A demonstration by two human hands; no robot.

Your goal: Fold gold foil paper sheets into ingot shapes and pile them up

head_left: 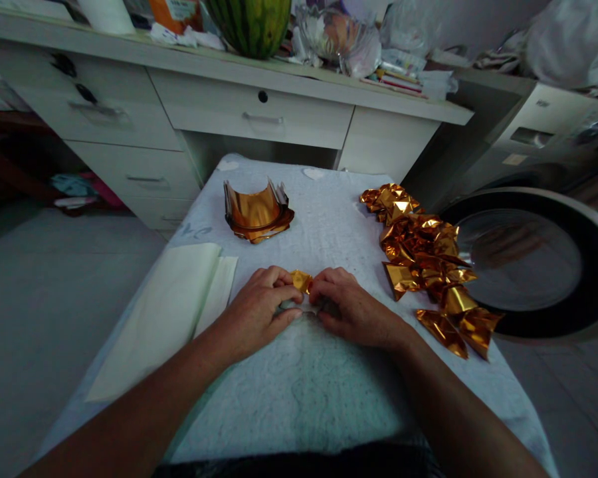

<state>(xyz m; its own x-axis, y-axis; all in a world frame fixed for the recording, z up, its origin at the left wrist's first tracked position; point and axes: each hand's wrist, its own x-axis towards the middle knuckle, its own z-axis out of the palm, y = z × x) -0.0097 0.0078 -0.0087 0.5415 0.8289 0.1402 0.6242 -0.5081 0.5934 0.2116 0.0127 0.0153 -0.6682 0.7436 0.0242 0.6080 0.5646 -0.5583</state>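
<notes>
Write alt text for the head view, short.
Both hands, left hand and right hand, pinch a small gold foil piece on a cloth-covered table. A pile of folded gold pieces lies right, a curled foil stack behind.

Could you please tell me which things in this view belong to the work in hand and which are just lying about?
In use:
left hand and right hand, pinching the gold foil piece
curled gold foil sheets
pile of folded gold foil pieces
cream paper sheets

Lying about:
watermelon
glass bowl
desk drawers
round black-rimmed stool
</notes>
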